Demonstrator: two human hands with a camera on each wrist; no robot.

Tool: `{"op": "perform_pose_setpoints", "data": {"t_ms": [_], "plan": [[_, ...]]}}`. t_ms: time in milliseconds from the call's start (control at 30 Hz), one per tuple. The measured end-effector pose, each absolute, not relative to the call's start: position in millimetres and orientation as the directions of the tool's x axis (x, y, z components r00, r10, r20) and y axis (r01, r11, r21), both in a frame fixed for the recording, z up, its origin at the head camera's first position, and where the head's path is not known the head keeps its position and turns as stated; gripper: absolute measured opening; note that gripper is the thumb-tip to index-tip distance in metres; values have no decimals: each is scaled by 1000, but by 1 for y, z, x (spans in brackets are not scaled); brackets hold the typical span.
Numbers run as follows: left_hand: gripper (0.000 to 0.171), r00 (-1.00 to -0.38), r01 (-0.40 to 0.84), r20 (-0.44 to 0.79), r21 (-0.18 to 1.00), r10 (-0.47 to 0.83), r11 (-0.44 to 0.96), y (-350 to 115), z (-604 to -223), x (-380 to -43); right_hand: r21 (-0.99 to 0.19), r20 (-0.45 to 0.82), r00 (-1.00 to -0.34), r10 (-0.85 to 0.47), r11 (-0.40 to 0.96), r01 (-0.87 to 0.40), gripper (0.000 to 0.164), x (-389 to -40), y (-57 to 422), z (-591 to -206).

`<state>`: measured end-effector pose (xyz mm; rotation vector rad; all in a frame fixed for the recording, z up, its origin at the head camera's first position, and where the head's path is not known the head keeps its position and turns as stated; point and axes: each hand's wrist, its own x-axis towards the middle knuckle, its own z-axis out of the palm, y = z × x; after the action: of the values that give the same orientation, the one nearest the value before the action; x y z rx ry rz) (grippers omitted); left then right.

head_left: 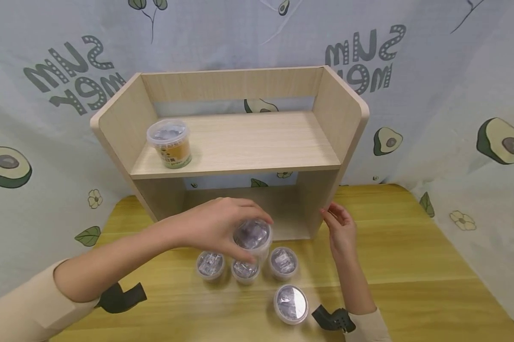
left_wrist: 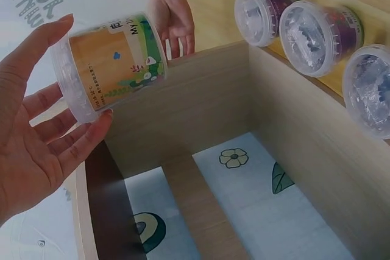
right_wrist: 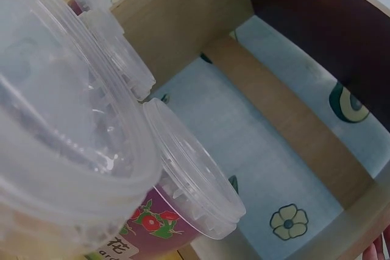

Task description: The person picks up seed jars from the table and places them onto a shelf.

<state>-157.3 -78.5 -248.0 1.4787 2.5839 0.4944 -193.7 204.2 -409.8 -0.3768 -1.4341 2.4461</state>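
Avocado-print cloth (head_left: 436, 80) backs a two-tier wooden shelf (head_left: 257, 140). Left hand (head_left: 220, 223) grips an orange-labelled, lidded plastic cup (head_left: 253, 234) before the lower compartment (head_left: 284, 204); right hand (head_left: 342, 232), relaxed, touches the right side panel (head_left: 340, 114).

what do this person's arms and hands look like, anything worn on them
The left hand and right hand show no gloves. Plain beige sleeves end on the forearms. A black, bent, strap-like piece juts out by each cuff; its exact purpose isn't clear.
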Motion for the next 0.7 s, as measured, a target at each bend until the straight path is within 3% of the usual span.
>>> {"op": "perform_pose_setpoints", "data": {"t_ms": [400, 600, 700], "plan": [[62, -490, 830, 98, 359, 866, 428, -78, -238, -170, -882, -94, -932, 351, -463, -85, 23, -191, 206, -409], [62, -470, 846, 187, 376, 863, 380, -81, -226, -178, -883, -91, -932, 351, -462, -88, 21, -192, 206, -408], [62, -493, 836, 220, 389, 842, 387, -83, -215, -184, -882, -96, -932, 348, -464, -83, 21, -191, 206, -408]]}}
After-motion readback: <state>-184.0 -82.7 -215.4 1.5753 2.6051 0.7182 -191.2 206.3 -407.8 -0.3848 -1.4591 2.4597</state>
